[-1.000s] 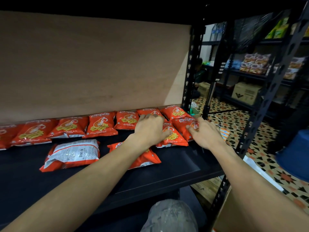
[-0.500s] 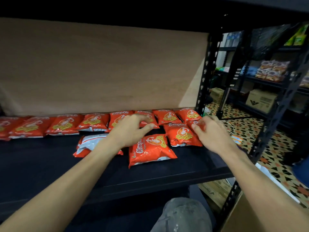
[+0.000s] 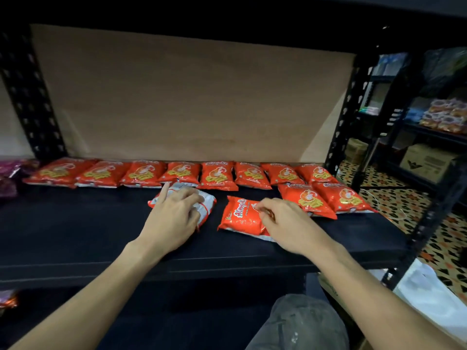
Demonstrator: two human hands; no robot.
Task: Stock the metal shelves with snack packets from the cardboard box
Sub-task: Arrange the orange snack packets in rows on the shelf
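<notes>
A plain brown board point(image 3: 192, 102) stands at the back. Off to the right the floor point(image 3: 449, 238) is patterned tile (orange, black and cream), and a white plastic bag point(image 3: 427, 294) lies on it.

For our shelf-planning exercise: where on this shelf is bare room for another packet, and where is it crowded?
Bare: shelf left front, between back row and front edge, left of the left hand. Crowded: back row, and second row at right.
</notes>
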